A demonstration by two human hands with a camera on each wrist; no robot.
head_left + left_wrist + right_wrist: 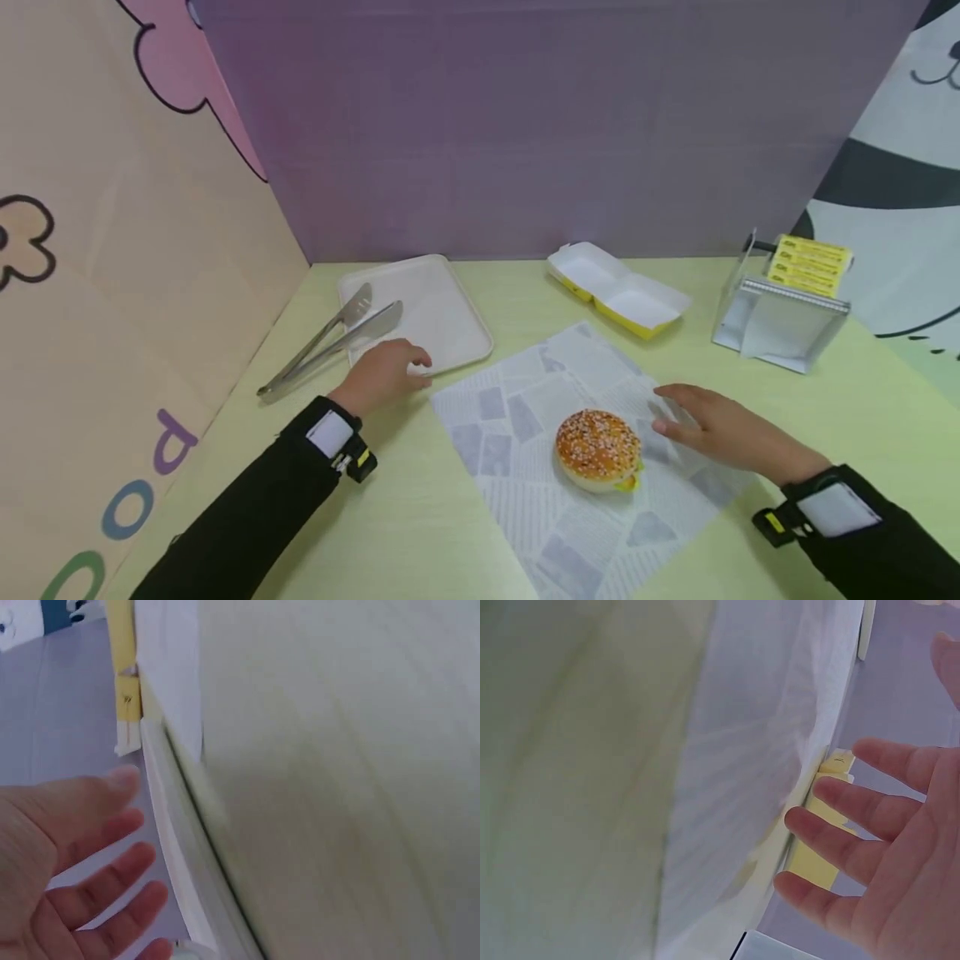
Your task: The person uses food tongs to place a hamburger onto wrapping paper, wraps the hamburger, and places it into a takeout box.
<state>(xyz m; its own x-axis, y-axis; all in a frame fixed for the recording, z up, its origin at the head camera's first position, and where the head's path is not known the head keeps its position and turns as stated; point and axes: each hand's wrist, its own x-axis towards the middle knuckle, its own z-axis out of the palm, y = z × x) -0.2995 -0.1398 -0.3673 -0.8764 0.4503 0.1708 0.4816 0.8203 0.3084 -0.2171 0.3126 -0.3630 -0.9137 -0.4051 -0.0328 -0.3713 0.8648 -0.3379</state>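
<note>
A sesame-topped burger rests on a sheet of newsprint-patterned wrapping paper, with a bit of yellow and green filling at its side. My left hand hovers by the near edge of a white tray, its fingers loosely bent around nothing, as the left wrist view also shows in the hand. Above the right part of the paper is my right hand, holding nothing. In the right wrist view that hand has its fingers spread and extended.
Metal tongs lie with their tips on the tray. Behind the paper stands an opened yellow-and-white takeaway box. At the back right, a clear-sided holder has yellow packets on top. A purple-grey panel rises at the back.
</note>
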